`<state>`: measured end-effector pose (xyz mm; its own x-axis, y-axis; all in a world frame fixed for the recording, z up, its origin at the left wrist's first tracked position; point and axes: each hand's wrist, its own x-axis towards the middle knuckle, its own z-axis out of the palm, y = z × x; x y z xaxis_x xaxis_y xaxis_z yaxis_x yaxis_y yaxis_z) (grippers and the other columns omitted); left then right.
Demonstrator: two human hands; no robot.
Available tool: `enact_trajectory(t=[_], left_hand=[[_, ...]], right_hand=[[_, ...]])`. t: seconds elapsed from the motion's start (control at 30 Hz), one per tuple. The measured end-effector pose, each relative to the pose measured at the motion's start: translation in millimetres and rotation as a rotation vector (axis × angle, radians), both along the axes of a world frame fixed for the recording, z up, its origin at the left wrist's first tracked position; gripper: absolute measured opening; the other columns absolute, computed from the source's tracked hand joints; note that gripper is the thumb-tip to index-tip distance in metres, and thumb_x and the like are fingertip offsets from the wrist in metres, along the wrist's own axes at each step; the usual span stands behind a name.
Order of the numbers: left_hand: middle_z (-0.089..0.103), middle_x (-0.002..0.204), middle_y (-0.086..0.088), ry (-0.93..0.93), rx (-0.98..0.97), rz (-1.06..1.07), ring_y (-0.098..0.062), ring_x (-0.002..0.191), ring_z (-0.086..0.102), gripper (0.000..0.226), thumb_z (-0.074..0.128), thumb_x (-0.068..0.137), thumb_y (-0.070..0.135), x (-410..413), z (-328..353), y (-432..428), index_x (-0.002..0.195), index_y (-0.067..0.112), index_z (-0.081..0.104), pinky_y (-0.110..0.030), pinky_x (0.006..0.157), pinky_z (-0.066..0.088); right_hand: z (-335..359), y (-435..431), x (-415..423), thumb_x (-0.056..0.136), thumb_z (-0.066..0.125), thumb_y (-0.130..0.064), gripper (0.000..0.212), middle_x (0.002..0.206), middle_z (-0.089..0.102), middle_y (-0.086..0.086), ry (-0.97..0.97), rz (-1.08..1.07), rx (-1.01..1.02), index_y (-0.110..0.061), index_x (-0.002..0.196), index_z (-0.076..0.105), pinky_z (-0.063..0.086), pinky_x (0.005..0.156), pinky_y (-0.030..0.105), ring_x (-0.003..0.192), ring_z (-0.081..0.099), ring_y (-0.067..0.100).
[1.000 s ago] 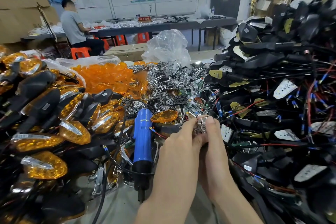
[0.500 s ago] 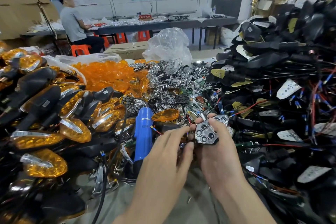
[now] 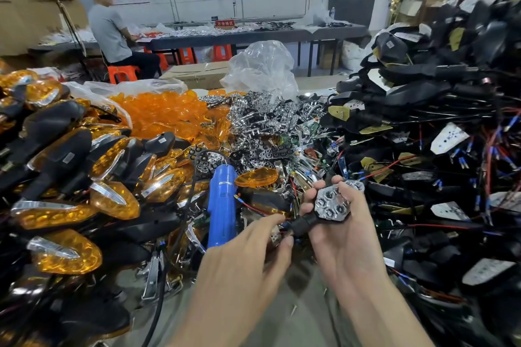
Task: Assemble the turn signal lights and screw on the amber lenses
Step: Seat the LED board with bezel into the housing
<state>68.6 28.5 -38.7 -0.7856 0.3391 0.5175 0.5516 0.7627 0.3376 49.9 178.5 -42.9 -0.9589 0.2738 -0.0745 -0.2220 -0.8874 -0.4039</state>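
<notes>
The right hand (image 3: 346, 236) holds a light (image 3: 331, 203) with a shiny front, its fingers curled round it. The left hand (image 3: 248, 256) reaches to the light's black stem; I cannot tell if it touches. A blue screwdriver (image 3: 222, 205) lies just left of the hands. An orange lens (image 3: 256, 177) sits by its far end. Finished lights (image 3: 64, 205) pile up on the left and black shells (image 3: 437, 121) on the right.

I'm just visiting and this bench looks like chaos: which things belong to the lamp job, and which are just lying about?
Job: half-built light in the right hand, left hand by its stem; loose amber lens; blue screwdriver; amber lens heap; chrome reflector heap; wired black housings.
Lying about: clear plastic bag; cardboard box; orange stool.
</notes>
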Motion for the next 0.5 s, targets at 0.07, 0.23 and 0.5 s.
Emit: enact_trajectory(t=[0.07,0.23,0.5], left_hand=[[0.065,0.086,0.027,-0.019,-0.017,-0.014,0.0,0.065,0.06,0.028,0.043,0.091,0.053,-1.2,0.4,-5.1,0.106,0.04,0.064,-0.022,0.047,0.05],[0.058,0.082,0.023,-0.069,-0.079,-0.08,-0.005,0.063,0.056,0.03,0.04,0.091,0.052,-3.3,-1.0,-13.1,0.098,0.039,0.066,-0.024,0.047,0.048],[0.058,0.079,0.022,-0.089,-0.088,-0.102,-0.005,0.062,0.054,0.031,0.035,0.093,0.051,-4.6,-3.3,-12.5,0.094,0.04,0.064,-0.019,0.045,0.042]], right_hand=[[-0.9,2.0,-0.6,0.095,0.051,-0.017,0.007,0.08,0.063,0.005,0.01,-0.012,-0.012,-0.017,0.097,0.058,0.052,0.055,0.025,0.067,0.061,0.017],[-0.7,1.6,-1.1,0.079,0.06,-0.016,0.014,0.08,0.063,0.004,0.047,-0.003,-0.004,-0.018,0.094,0.06,0.051,0.054,0.025,0.067,0.061,0.017],[-0.5,0.5,3.5,0.073,0.062,-0.001,0.032,0.087,0.065,0.003,0.092,0.011,0.082,-0.021,0.099,0.061,0.051,0.058,0.025,0.072,0.062,0.016]])
